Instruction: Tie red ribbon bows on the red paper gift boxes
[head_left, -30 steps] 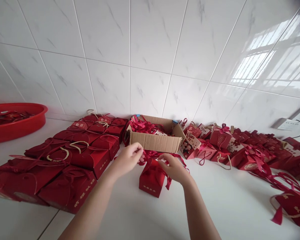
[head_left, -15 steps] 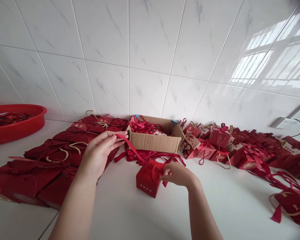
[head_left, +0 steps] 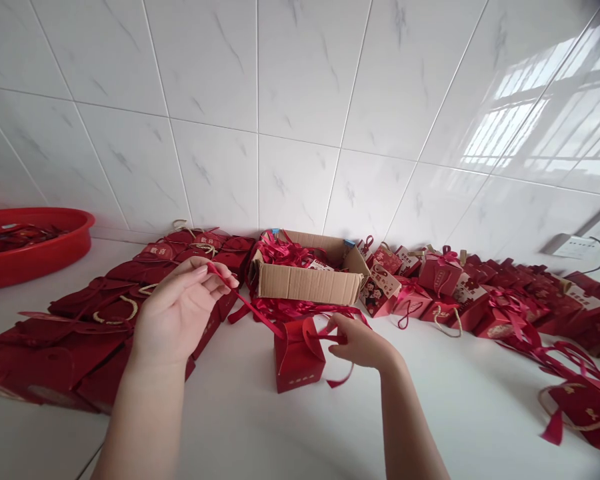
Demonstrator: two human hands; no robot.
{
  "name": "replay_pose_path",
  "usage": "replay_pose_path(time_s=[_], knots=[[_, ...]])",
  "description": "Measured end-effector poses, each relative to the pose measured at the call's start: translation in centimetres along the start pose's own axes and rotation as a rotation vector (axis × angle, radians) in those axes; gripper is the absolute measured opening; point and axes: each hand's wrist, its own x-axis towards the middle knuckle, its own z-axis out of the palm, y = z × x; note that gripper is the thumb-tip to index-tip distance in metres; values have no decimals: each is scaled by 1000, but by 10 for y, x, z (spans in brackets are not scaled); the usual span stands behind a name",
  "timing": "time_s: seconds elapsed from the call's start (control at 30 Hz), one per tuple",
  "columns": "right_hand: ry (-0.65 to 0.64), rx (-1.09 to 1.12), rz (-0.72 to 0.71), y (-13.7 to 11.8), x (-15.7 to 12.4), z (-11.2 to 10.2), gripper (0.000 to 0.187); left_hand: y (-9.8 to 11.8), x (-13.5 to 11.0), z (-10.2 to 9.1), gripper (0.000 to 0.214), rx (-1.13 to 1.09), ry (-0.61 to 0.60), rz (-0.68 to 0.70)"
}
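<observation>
A small red gift box (head_left: 300, 360) stands on the white countertop between my hands, its top flaps closed together. A red ribbon (head_left: 255, 312) runs through the top of the box and out on both sides. My left hand (head_left: 183, 303), palm turned up, pinches one end of the ribbon to the left of the box. On the other side my right hand (head_left: 357, 341) grips the ribbon close to the box, and a loose tail hangs below its fingers. The ribbon stretches fairly straight from the box to my left hand.
Behind the box sits an open cardboard carton (head_left: 310, 283) with red ribbons in and before it. Rows of dark red boxes (head_left: 80, 333) fill the left; many small boxes (head_left: 440, 273) line the right. A red basin (head_left: 40, 250) stands far left, beside the tiled wall.
My left hand has drawn the ribbon to the left and turned palm up. The box has turned slightly, and my right hand now pulls ribbon out on its right side.
</observation>
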Motion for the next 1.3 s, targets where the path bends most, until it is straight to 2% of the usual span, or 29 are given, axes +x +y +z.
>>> replay_pose_path(time_s=[0.07, 0.17, 0.33, 0.6, 0.7, 0.83, 0.97, 1.03, 1.13, 1.23, 1.3], knots=[[11, -20, 10, 0, -4, -5, 25, 1, 0, 0, 15, -1, 6, 9], [81, -1, 6, 2, -10, -13, 5, 3, 0, 0, 15, 3, 16, 20], [152, 91, 35, 11, -18, -25, 27, 5, -1, 0, 15, 8, 36, 27], [436, 219, 120, 14, -23, -33, 48, 3, 0, 1, 14, 4, 50, 15], [453, 423, 22, 9, -23, -35, 45, 4, -1, 2, 14, 3, 41, 16], [397, 749, -174, 4, -23, -33, 37, 3, -3, 1, 12, 3, 13, 24], [368, 951, -316, 0, -25, -30, 32, -1, -3, 1, 7, 19, -9, 46], [409, 966, -356, -2, -27, -28, 31, -4, -2, 1, 5, 24, 5, 46], [435, 883, -399, -4, -31, -27, 31, -8, -1, 3, 12, 45, 22, 39], [397, 782, -495, -9, -34, -26, 40, -11, -4, 9, 21, 77, 0, 37], [406, 728, -560, -12, -36, -24, 46, -13, -7, 14, 17, 98, -20, 68]])
